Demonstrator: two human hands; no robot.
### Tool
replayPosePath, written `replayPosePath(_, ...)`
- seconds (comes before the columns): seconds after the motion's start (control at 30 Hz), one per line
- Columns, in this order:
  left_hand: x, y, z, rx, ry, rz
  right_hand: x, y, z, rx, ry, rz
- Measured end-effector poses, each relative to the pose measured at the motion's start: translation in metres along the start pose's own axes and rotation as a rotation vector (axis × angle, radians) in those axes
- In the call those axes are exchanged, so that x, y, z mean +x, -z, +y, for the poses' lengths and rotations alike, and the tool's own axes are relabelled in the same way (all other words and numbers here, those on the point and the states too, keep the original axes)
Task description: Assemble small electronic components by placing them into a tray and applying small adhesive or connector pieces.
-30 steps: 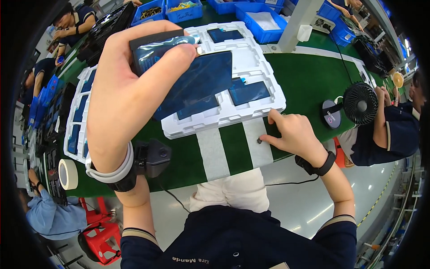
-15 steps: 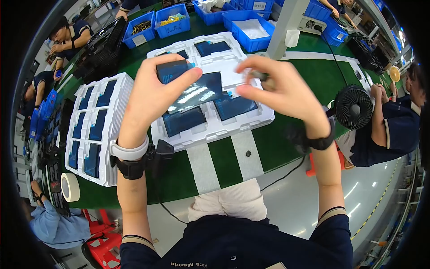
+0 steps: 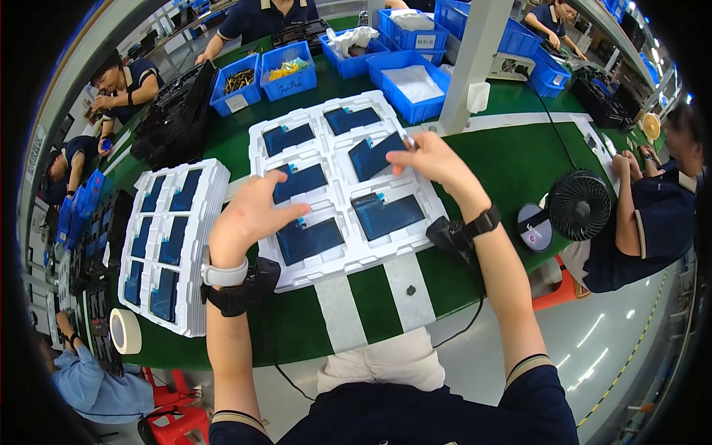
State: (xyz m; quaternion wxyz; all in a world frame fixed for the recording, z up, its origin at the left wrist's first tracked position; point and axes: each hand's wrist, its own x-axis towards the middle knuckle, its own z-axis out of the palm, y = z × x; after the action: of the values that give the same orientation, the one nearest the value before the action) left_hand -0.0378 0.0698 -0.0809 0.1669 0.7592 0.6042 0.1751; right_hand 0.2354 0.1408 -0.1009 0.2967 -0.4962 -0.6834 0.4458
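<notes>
A white moulded tray (image 3: 345, 251) lies in front of me with several dark, glossy flat screen panels in its pockets. My right hand (image 3: 436, 165) pinches the right edge of one panel (image 3: 373, 157), which sits askew over the middle right pocket. A slim silvery item (image 3: 409, 140) shows at the fingers of that hand, too small to name. My left hand (image 3: 248, 211) is open, thumb and fingers spread, beside the middle left panel (image 3: 302, 182). The lower left panel (image 3: 310, 240) and lower right panel (image 3: 389, 216) lie flat in their pockets.
A stack of similar trays (image 3: 211, 222) stands at left, near a tape roll (image 3: 125, 331). Blue bins (image 3: 288, 74) line the back beside a grey post (image 3: 475, 67). At right are a black fan (image 3: 581, 204) and a seated person (image 3: 653, 200).
My left hand has let go of the panel it held above the tray and moved lower left. My right hand now grips a panel lower down at the middle right pocket. The view has shifted.
</notes>
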Motion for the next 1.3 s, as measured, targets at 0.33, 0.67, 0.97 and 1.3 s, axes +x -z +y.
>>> replayPosePath(0.33,-0.004,0.007,0.013,0.251,0.197,-0.285,-0.010,0.001,0.008,-0.327,0.064,0.166)
replayPosePath(0.67,-0.006,-0.003,0.027,0.382,0.182,-0.370,-0.012,-0.002,0.009,-0.308,0.138,-0.066)
replayPosePath(0.97,-0.003,-0.004,0.029,0.407,0.192,-0.371,-0.012,-0.005,0.014,-0.356,0.241,-0.012)
replayPosePath(1.3,-0.006,-0.007,0.024,0.376,0.099,-0.270,-0.012,-0.002,0.009,-0.285,0.247,-0.034)
